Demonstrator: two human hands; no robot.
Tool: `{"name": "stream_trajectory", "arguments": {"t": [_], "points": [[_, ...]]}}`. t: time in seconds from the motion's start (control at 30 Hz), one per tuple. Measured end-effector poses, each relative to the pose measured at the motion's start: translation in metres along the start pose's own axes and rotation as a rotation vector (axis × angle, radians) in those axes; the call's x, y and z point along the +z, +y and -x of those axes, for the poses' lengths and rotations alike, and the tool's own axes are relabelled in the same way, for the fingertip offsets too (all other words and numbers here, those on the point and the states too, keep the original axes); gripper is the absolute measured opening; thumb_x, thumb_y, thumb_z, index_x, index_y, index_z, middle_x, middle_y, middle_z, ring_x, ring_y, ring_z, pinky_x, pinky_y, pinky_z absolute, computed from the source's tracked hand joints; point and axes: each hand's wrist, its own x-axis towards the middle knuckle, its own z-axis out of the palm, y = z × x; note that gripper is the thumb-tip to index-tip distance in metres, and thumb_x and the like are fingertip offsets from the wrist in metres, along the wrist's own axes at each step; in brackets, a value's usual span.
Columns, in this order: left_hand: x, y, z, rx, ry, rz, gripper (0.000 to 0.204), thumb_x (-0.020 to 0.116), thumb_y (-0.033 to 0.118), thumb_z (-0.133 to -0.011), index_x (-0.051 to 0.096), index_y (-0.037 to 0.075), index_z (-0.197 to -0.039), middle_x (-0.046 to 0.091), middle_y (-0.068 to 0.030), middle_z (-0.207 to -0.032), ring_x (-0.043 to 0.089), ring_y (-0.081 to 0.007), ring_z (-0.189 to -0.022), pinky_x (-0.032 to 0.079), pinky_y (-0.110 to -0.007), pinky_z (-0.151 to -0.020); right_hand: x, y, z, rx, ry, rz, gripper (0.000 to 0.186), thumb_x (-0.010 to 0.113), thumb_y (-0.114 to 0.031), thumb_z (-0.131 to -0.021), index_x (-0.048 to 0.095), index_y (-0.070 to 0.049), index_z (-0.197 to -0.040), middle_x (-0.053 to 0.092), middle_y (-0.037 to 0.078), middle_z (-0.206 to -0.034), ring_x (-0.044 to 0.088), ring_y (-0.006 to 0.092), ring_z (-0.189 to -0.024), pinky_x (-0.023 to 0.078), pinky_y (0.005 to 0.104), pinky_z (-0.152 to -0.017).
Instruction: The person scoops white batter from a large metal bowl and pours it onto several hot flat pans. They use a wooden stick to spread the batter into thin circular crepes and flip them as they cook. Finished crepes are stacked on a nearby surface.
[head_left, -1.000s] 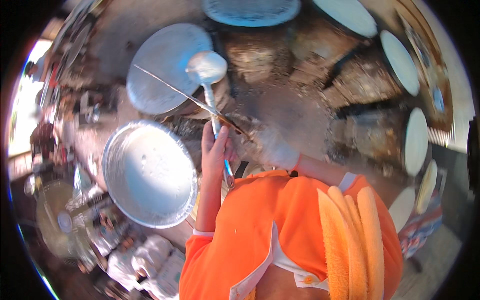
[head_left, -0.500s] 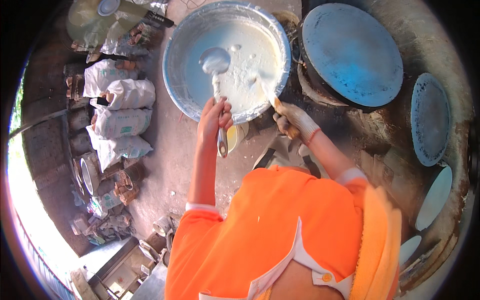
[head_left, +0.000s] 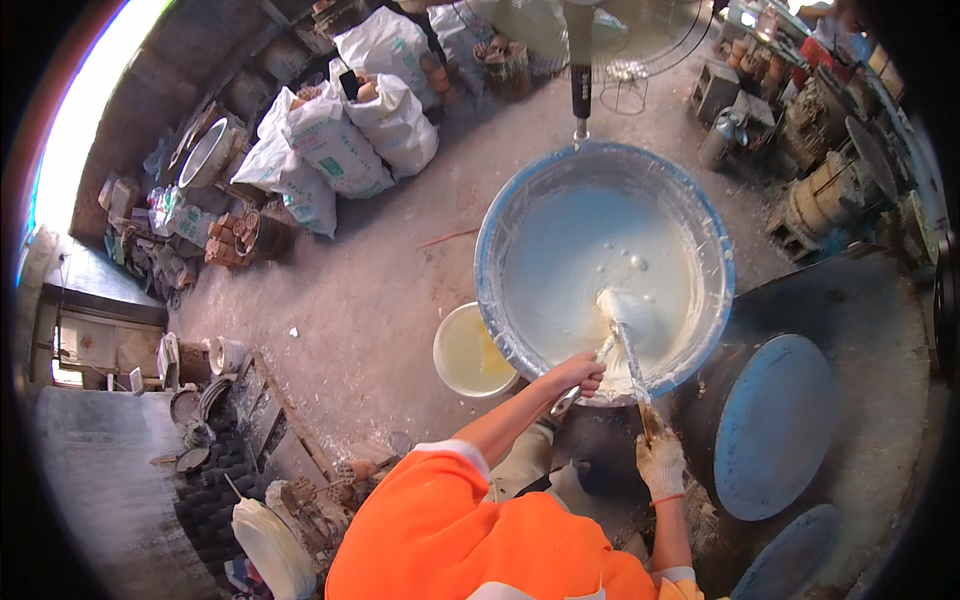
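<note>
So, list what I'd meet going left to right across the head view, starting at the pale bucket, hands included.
Pale bucket, left hand gripping a ladle, gloved right hand gripping a long thin blade, upper round blue-grey plate. Left out: the big basin, whose span overlaps theirs.

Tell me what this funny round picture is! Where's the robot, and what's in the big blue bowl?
There's no robot here, just a person using two hands. The camera sits on their head and looks down, and its very wide lens makes straight things bend. The orange shirt is the person's own.

The left hand holds a ladle by its handle. The right hand, in a whitish glove, holds a long stick. Both tools reach over the big basin, which holds white liquid; I can't tell what it is.

Beside it, on the floor, is a smaller bucket with pale yellowish liquid. Farther off stand white sacks.
</note>
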Motion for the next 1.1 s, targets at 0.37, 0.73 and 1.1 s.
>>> {"name": "stream_trajectory", "arguments": {"t": [0.37,0.73,1.1], "points": [[0.125,0.151,0.212,0.440,-0.127,-0.237,0.019,0.054,0.015,-0.083,0.046,0.004,-0.097,0.036,0.0039,-0.055,0.033,-0.0043,-0.038,0.028,-0.021,-0.034,-0.190,-0.059,0.001,-0.277,0.541,0.039,0.046,0.050,-0.027,-0.086,0.040,-0.026,-0.131,0.057,0.015,-0.100,0.057,0.0350,-0.083,0.049,0.0428,-0.071],[0.194,0.233,0.262,0.849,-0.142,-0.548,0.026,0.040,0.025,-0.095,0.042,0.001,-0.104,0.039,-0.0001,-0.065,0.032,-0.0047,-0.040,0.031,-0.022,-0.036,-0.240,-0.066,-0.056,-0.456,0.896,-0.345,0.043,0.058,-0.011,-0.085,0.046,0.000,-0.124,0.052,0.011,-0.123,0.051,0.0158,-0.108,0.039,0.0277,-0.092],[0.094,0.180,0.162,0.312,-0.180,0.077,0.031,0.031,0.021,-0.098,0.040,-0.005,-0.111,0.034,0.0007,-0.068,0.031,-0.0052,-0.038,0.029,-0.021,-0.034,-0.134,-0.065,-0.011,-0.017,0.372,-0.502,0.040,0.052,-0.033,-0.086,0.052,-0.008,-0.117,0.060,0.019,-0.101,0.058,0.0323,-0.095,0.046,0.0379,-0.080]]}}
